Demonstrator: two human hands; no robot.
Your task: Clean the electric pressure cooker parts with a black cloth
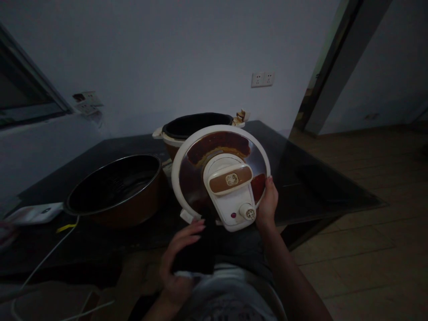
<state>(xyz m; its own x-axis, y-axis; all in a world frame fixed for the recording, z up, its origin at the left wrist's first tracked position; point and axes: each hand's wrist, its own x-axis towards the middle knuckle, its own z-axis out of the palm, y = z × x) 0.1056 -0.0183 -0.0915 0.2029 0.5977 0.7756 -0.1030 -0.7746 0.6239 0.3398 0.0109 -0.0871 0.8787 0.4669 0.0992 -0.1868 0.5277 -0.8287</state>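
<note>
My right hand [268,203] grips the right rim of a pressure cooker lid [230,142], with thumb and fingers closed on its edge. The lid is tilted so that its top faces me, showing brown stains, a cream handle and a round valve knob. Below its lower left edge is my left hand [179,249], fingers curved around a black, cloth-like thing [197,252]; its exact kind is too dark to make out. Behind the lid stands the cooker body [174,145], partly hidden. A dark inner pot [123,214] rests on the table to the left.
The black table [294,178] stands against the wall, its pointed corner reaching right. A white device [36,214], a yellow strip [66,228] and a white cord [50,254] are at the left. Wall sockets [262,80] sit above the table.
</note>
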